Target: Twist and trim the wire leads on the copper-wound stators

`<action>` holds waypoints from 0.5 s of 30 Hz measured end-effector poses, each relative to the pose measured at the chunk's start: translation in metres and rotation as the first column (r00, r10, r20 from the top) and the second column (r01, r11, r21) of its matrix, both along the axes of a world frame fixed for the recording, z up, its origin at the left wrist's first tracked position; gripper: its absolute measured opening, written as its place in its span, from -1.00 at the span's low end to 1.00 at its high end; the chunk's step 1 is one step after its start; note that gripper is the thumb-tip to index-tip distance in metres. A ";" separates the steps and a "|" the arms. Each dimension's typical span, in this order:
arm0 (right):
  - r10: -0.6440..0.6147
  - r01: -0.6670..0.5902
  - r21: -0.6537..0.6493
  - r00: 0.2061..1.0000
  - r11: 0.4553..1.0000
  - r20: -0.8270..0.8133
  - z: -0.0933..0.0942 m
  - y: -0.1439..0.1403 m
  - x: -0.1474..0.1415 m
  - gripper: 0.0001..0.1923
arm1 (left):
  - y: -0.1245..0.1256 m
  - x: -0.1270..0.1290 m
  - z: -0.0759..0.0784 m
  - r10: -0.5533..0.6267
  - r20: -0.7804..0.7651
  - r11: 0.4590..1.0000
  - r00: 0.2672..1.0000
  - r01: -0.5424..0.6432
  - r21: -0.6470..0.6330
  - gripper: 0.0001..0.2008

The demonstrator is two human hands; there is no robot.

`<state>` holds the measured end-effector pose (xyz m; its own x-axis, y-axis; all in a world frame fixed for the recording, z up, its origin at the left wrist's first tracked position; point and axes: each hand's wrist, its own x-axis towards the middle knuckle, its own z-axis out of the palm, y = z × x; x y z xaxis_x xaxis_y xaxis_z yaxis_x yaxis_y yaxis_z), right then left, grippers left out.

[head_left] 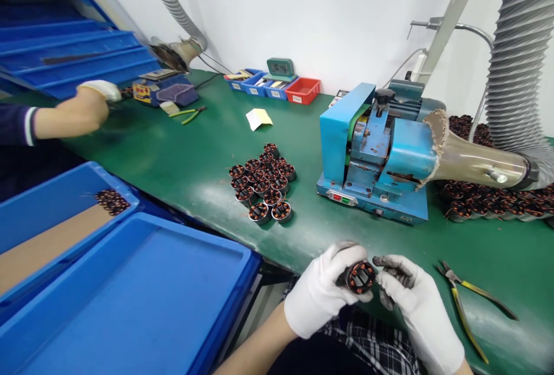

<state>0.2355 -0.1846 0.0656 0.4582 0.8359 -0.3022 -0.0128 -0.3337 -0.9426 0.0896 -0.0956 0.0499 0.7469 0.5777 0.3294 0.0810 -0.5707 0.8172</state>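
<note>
My left hand [331, 285], in a white glove, is closed around a motor stator [360, 277] with copper windings and a dark rim, its open face turned up toward me. Right beside it is my right hand [400, 282], also gloved, with blackened fingertips. Its thumb and fingers are pinched together at the stator's right side; whatever is between them is too small to make out. A group of similar stators [261, 186] stands on the green table [208, 150] ahead of my left hand. Diagonal pliers [470, 300] with yellow handles lie to the right of my right hand.
A blue grinding machine [376, 156] with an extraction hose [517, 75] stands ahead, with stator rows [489, 205] behind its right side. Blue trays [142, 300] sit at lower left. A co-worker's gloved hand [101, 90] is at far left. Small bins [303, 91] line the wall.
</note>
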 end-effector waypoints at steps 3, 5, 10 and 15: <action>-0.007 0.003 0.041 0.994 0.999 0.111 -0.005 0.000 -0.002 -0.81 | 0.000 0.002 0.006 0.009 0.022 0.978 1.000 -0.004 -0.210 -0.73; 0.003 -0.010 0.061 0.994 0.998 0.111 -0.004 0.001 -0.003 -0.79 | -0.001 0.000 0.009 -0.006 0.068 0.980 0.998 0.019 -0.198 -0.86; 0.016 -0.012 0.043 0.995 0.999 -0.094 -0.005 0.004 -0.004 -0.71 | 0.002 -0.005 0.008 -0.003 0.018 1.000 1.000 0.003 0.030 -0.54; -0.051 0.038 0.045 0.947 0.998 0.318 -0.015 0.004 -0.005 -0.76 | 0.008 -0.003 0.012 -0.198 -0.015 0.970 0.980 0.193 -0.149 -0.81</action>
<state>0.2301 -0.1804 0.0506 0.5624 0.8204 -0.1033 0.2760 -0.3040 -0.9118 0.0863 -0.0881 0.0615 0.8581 0.4598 0.2286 0.0050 -0.4526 0.8917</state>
